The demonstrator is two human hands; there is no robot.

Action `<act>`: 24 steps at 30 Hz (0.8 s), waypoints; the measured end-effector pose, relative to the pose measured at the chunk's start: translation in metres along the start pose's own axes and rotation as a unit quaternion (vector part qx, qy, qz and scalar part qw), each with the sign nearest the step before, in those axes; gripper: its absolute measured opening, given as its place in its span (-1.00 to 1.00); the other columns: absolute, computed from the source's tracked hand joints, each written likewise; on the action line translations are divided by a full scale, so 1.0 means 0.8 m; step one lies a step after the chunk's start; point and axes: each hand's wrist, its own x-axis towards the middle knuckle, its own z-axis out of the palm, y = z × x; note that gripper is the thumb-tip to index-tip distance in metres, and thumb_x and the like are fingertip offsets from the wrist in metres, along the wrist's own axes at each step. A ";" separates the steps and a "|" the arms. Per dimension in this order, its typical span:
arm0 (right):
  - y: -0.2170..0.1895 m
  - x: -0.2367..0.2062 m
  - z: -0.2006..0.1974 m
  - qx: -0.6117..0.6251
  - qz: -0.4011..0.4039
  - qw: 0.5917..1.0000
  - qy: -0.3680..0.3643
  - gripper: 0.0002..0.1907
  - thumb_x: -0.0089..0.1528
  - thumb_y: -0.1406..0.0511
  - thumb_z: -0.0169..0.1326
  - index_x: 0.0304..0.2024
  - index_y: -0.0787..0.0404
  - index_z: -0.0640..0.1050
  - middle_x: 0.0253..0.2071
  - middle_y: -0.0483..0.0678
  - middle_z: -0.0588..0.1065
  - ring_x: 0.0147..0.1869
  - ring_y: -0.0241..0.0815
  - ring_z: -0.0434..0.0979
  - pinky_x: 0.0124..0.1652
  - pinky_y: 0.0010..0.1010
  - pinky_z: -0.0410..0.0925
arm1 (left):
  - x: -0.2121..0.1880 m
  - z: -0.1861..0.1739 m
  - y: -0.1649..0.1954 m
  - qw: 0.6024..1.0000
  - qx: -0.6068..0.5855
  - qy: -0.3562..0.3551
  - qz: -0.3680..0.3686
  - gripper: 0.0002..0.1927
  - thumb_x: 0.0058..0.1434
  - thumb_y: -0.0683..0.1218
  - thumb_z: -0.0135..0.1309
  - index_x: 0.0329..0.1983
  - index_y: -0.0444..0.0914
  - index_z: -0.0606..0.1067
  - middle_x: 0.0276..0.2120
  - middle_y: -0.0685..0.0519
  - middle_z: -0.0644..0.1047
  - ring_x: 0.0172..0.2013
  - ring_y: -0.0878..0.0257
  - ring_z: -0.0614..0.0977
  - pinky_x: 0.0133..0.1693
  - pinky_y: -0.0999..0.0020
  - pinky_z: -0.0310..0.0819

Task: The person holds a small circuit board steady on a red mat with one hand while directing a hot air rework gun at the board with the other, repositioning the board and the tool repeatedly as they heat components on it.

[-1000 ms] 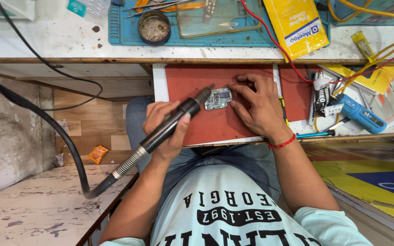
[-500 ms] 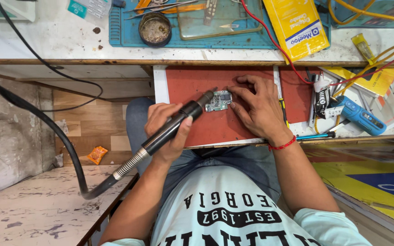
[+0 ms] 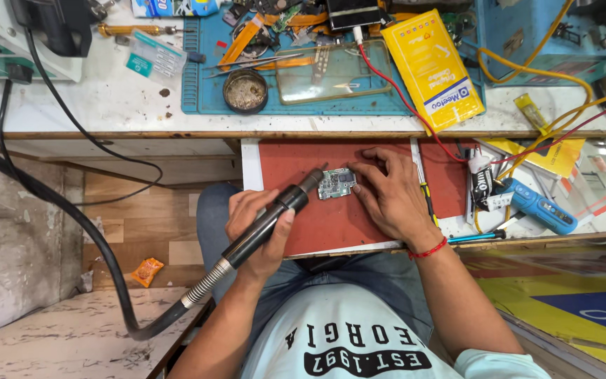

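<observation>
Compared with the earlier views, very little is changing: the nozzle of the black cylindrical hot-air handpiece (image 3: pixel 268 223) is sitting a touch closer to the small green circuit board (image 3: pixel 336 184), and both hands are keeping their places. The left hand (image 3: pixel 255 235) is clenching around the middle of the handpiece barrel, thumb over the top, with the metal tip aiming up and to the right, just beside the board's left edge. A ribbed spring collar and thick black hose (image 3: pixel 71 224) are trailing off down and to the left. The right hand (image 3: pixel 386 193) is not gripping anything; its spread fingertips are pressing down at the board's right edge, pinning it flat on the red rectangular work mat (image 3: pixel 296 161).

Judged from this view, heating of the board is under way and nothing is lifted off it yet; whether any part is loosening cannot be told at this size. The board is lying between the two hands, touching the right fingertips, just ahead of the nozzle. Beyond the mat are lying a blue bench mat (image 3: pixel 205 105), a round tin of flux (image 3: pixel 245 90) and a yellow flat box (image 3: pixel 432 67); a blue handheld tool (image 3: pixel 538 208) is resting well to the right.
</observation>
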 end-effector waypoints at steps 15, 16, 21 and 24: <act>0.007 -0.006 0.000 0.008 -0.010 1.000 0.004 -0.59 0.17 0.27 0.27 0.09 0.10 0.59 0.19 0.02 0.41 0.19 0.10 0.35 0.16 -0.12 0.29 | -0.004 0.003 0.001 1.000 -0.002 -0.015 -0.010 -0.64 0.19 0.03 0.26 -0.14 -0.35 0.57 -0.27 -0.08 0.62 -0.16 0.04 0.61 0.02 0.15 0.48; 0.007 -0.007 -0.001 0.006 -0.007 1.000 0.004 -0.59 0.16 0.27 0.28 0.08 0.09 0.59 0.18 0.02 0.41 0.18 0.10 0.35 0.16 -0.12 0.29 | -0.004 0.002 0.001 0.999 -0.008 -0.031 0.012 -0.64 0.20 0.04 0.26 -0.14 -0.34 0.57 -0.25 -0.08 0.63 -0.16 0.05 0.62 0.04 0.15 0.48; 0.008 -0.007 -0.002 0.009 -0.014 1.000 0.002 -0.60 0.17 0.27 0.27 0.07 0.08 0.60 0.18 0.01 0.41 0.20 0.09 0.36 0.16 -0.12 0.30 | -0.007 0.004 0.001 1.000 0.001 -0.022 0.006 -0.63 0.21 0.06 0.25 -0.13 -0.34 0.57 -0.26 -0.06 0.63 -0.16 0.07 0.63 0.05 0.16 0.48; 0.009 -0.008 -0.004 0.004 -0.009 1.000 0.005 -0.60 0.16 0.27 0.28 0.06 0.08 0.60 0.17 0.01 0.41 0.19 0.10 0.35 0.16 -0.11 0.30 | -0.007 0.007 0.000 1.000 -0.008 -0.020 -0.006 -0.62 0.23 0.07 0.25 -0.11 -0.34 0.57 -0.27 -0.07 0.63 -0.15 0.07 0.62 0.04 0.17 0.47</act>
